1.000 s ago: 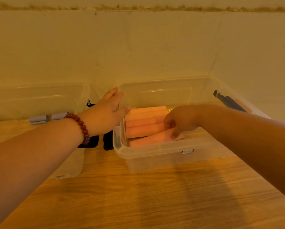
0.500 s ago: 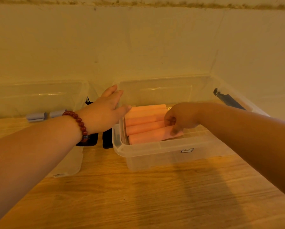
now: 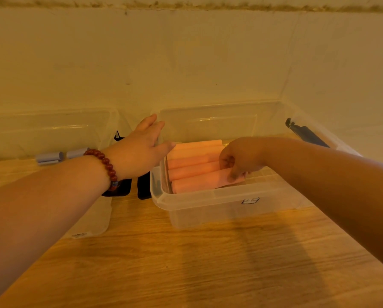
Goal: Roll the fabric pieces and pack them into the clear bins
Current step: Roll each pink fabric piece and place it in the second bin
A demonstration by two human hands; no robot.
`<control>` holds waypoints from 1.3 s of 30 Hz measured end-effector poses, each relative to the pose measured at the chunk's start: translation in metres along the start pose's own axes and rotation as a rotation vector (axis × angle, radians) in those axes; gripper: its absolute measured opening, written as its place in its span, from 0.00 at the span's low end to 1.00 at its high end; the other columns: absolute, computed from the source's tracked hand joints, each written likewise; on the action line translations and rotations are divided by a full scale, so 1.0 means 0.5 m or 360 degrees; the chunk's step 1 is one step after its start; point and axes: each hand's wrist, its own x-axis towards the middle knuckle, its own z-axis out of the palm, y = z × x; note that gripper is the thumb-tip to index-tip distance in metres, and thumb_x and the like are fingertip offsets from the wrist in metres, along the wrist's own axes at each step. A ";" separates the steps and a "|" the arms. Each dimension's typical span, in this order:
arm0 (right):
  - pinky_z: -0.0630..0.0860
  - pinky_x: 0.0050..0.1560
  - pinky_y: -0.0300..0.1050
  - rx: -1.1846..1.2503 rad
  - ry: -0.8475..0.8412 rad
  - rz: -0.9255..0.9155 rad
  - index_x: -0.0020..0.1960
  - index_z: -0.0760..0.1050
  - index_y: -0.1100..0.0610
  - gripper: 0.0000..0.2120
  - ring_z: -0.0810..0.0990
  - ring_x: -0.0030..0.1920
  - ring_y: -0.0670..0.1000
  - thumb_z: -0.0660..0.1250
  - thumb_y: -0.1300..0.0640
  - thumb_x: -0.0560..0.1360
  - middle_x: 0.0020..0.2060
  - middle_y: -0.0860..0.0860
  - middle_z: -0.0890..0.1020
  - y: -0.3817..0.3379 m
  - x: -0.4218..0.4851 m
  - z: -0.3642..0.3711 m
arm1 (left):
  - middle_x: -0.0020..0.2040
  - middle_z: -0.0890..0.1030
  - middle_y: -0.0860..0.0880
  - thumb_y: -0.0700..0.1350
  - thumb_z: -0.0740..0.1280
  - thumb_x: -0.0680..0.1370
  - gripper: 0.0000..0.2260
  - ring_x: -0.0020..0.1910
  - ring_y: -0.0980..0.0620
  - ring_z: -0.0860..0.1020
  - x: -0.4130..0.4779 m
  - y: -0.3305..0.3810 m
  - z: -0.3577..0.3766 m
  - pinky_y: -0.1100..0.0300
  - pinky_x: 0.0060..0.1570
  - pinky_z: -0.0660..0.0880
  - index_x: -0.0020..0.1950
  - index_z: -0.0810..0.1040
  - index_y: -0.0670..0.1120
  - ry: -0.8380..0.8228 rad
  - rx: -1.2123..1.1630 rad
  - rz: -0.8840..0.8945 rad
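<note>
Wooden tabletop (image 3: 186, 263) by the wall (image 3: 186, 63): flat left hand (image 3: 139, 150) seems to brace the clear bin (image 3: 219, 197) while right hand (image 3: 241, 158) pinches the front fabric roll (image 3: 197, 182) snug.

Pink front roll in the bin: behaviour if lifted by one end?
Probably floppy and light: the front roll is fabric. It may unroll, since a flat loose edge shows under the right hand pinching its end. Wedged between the bin wall and the other rolls, it likely won't roll away.
</note>
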 end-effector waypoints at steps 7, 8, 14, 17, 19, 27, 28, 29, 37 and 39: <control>0.67 0.34 0.36 -0.0043 -0.0005 -0.0007 0.49 0.71 0.51 0.10 0.74 0.35 0.43 0.72 0.54 0.74 0.38 0.44 0.73 -0.001 0.000 0.000 | 0.78 0.40 0.55 0.57 0.54 0.81 0.31 0.77 0.53 0.51 0.002 -0.002 0.001 0.60 0.71 0.53 0.79 0.47 0.48 0.0002 0.0005 0.0000; 0.67 0.34 0.36 -0.0041 -0.0009 -0.0003 0.49 0.71 0.50 0.10 0.74 0.35 0.43 0.72 0.54 0.74 0.38 0.44 0.73 -0.001 0.001 0.000 | 0.78 0.40 0.54 0.57 0.54 0.81 0.31 0.77 0.53 0.51 0.002 -0.002 0.001 0.60 0.71 0.53 0.79 0.47 0.48 0.0005 0.0009 -0.0001; 0.66 0.35 0.37 -0.0038 -0.0027 0.0012 0.49 0.73 0.51 0.11 0.73 0.38 0.44 0.74 0.53 0.72 0.39 0.44 0.73 -0.004 0.005 0.001 | 0.78 0.40 0.54 0.56 0.54 0.81 0.30 0.77 0.53 0.51 0.001 0.001 0.001 0.60 0.71 0.52 0.79 0.46 0.48 0.0006 0.0008 0.0000; 0.64 0.36 0.38 -0.0072 0.0007 0.0013 0.50 0.74 0.50 0.12 0.72 0.44 0.47 0.74 0.49 0.71 0.40 0.43 0.72 -0.007 0.002 0.000 | 0.78 0.40 0.54 0.56 0.54 0.81 0.30 0.76 0.52 0.52 0.001 0.001 0.000 0.60 0.71 0.53 0.79 0.47 0.48 0.0012 0.0007 0.0000; 0.63 0.37 0.38 -0.0068 0.0064 0.0002 0.48 0.74 0.50 0.12 0.71 0.46 0.48 0.74 0.47 0.71 0.40 0.43 0.71 -0.007 0.000 -0.003 | 0.78 0.40 0.54 0.56 0.54 0.81 0.31 0.76 0.52 0.52 0.001 0.001 0.001 0.60 0.71 0.53 0.79 0.47 0.48 0.0015 -0.0004 0.0000; 0.64 0.34 0.38 0.0016 0.0386 -0.0100 0.43 0.74 0.54 0.11 0.71 0.40 0.48 0.72 0.48 0.73 0.36 0.46 0.72 -0.014 -0.006 -0.013 | 0.78 0.40 0.54 0.56 0.55 0.81 0.30 0.76 0.53 0.53 0.002 0.000 0.002 0.61 0.70 0.54 0.79 0.47 0.48 0.0019 -0.0013 0.0004; 0.64 0.34 0.38 0.0030 0.0432 -0.0114 0.42 0.74 0.53 0.11 0.70 0.39 0.48 0.72 0.48 0.73 0.35 0.45 0.72 -0.015 -0.008 -0.013 | 0.78 0.41 0.54 0.56 0.55 0.81 0.30 0.76 0.53 0.53 0.002 0.000 0.003 0.62 0.70 0.54 0.79 0.47 0.48 0.0021 -0.0013 0.0004; 0.64 0.34 0.38 0.0034 0.0476 -0.0130 0.42 0.74 0.53 0.10 0.70 0.39 0.47 0.72 0.48 0.74 0.35 0.45 0.72 -0.017 -0.010 -0.014 | 0.78 0.41 0.55 0.56 0.55 0.81 0.30 0.76 0.53 0.53 0.002 0.000 0.003 0.62 0.70 0.54 0.79 0.47 0.48 0.0025 -0.0015 0.0002; 0.69 0.43 0.45 -0.0121 0.0881 -0.0199 0.44 0.72 0.48 0.07 0.72 0.46 0.50 0.66 0.46 0.77 0.42 0.47 0.75 -0.039 -0.040 -0.035 | 0.79 0.51 0.52 0.55 0.56 0.81 0.28 0.76 0.53 0.53 -0.010 0.005 -0.002 0.61 0.71 0.53 0.78 0.54 0.48 0.0259 0.0163 0.0084; 0.73 0.48 0.48 -0.0116 0.0944 -0.0208 0.47 0.74 0.49 0.06 0.74 0.49 0.51 0.65 0.47 0.77 0.48 0.49 0.78 -0.049 -0.054 -0.038 | 0.78 0.54 0.52 0.55 0.56 0.81 0.26 0.76 0.53 0.53 -0.019 0.011 -0.008 0.61 0.71 0.53 0.77 0.57 0.48 0.0367 0.0248 0.0139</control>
